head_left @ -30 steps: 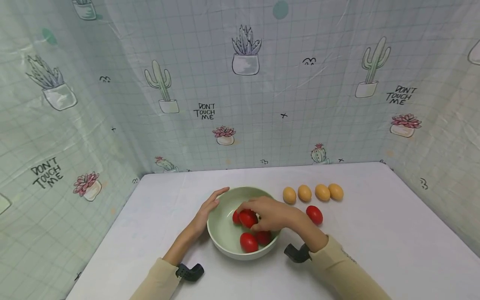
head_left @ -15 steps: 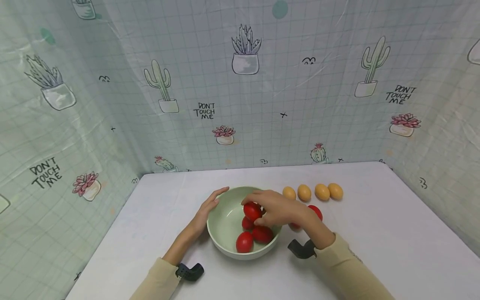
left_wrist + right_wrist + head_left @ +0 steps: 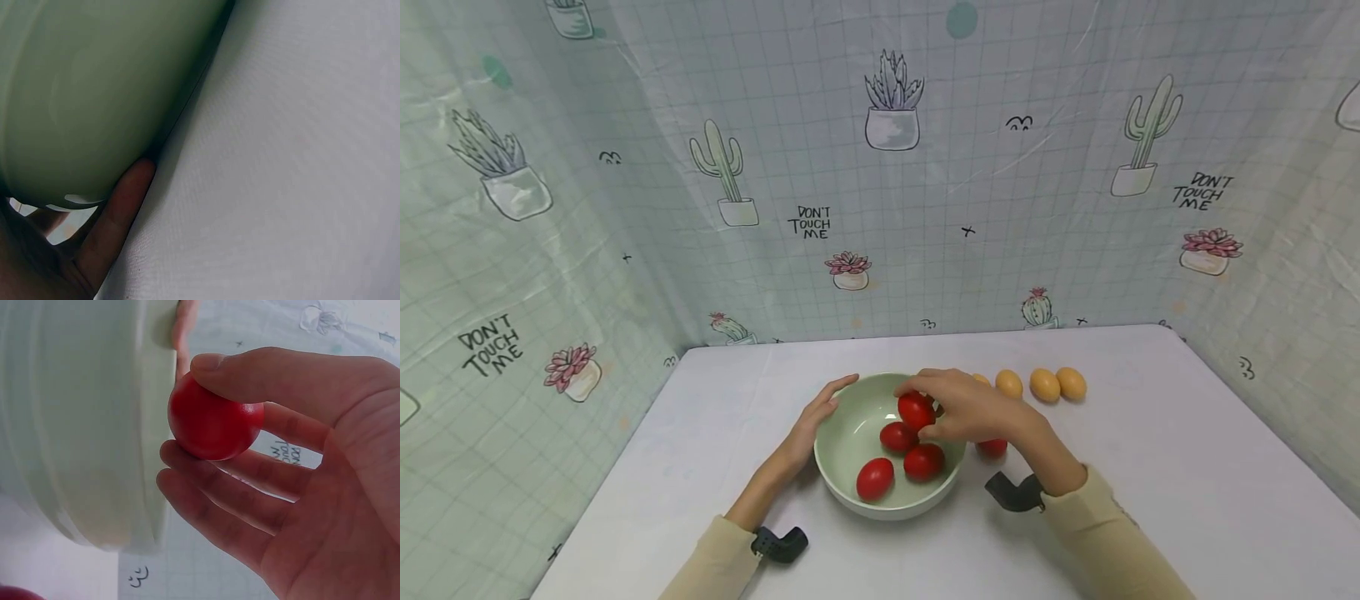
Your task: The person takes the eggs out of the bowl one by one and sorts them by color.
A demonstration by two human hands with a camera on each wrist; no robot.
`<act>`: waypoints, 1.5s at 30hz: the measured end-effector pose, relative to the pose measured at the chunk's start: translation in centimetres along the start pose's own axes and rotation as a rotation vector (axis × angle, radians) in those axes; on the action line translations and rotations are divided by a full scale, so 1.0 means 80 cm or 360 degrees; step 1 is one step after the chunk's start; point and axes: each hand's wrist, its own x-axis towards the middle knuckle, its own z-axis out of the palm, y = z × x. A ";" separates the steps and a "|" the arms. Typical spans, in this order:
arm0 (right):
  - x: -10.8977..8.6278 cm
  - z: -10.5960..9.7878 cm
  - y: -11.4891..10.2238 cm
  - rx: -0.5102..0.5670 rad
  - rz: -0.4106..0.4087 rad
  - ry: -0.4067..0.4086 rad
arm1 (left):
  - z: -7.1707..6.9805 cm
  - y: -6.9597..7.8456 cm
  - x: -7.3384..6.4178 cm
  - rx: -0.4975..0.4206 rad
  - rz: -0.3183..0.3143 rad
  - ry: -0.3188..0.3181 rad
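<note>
In the head view a pale green bowl point(image 3: 850, 467) stands on the white table. My left hand point(image 3: 805, 429) rests along its left side, and the left wrist view shows straight fingers point(image 3: 128, 194) touching the outer wall. Over the bowl's right part my right hand point(image 3: 966, 406) pinches a red egg point(image 3: 916, 410) between thumb and fingertips. In the right wrist view this red egg point(image 3: 212, 419) appears beside the bowl's rim point(image 3: 156, 425). Three red eggs lie in the bowl: one in the middle point(image 3: 898, 437), one at right point(image 3: 924, 462), one toward the front point(image 3: 875, 479).
Another red egg point(image 3: 992, 449) lies on the table right of the bowl, partly behind my right wrist. Several yellow eggs point(image 3: 1045, 385) stand in a row at the back right; the leftmost is mostly hidden. A patterned cloth point(image 3: 925, 208) hangs behind the table.
My right hand has moved right and back over the bowl with the red egg. The eggs in the bowl have rolled apart. My left hand has stayed put.
</note>
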 end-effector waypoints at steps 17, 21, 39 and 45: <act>-0.024 -0.027 0.009 0.0026 0.0015 0.0107 | 0.001 0.000 -0.001 0.0005 -0.0018 0.0002; -0.032 -0.033 0.016 0.0023 0.0026 0.0127 | 0.000 -0.001 -0.001 -0.0001 -0.0019 0.0001; -0.075 -0.056 0.055 0.0101 0.0115 0.0230 | 0.000 -0.002 -0.001 -0.0009 0.0003 -0.0013; -0.089 -0.059 0.067 0.0115 0.0175 0.0232 | -0.001 -0.003 0.000 -0.0019 0.0007 -0.0015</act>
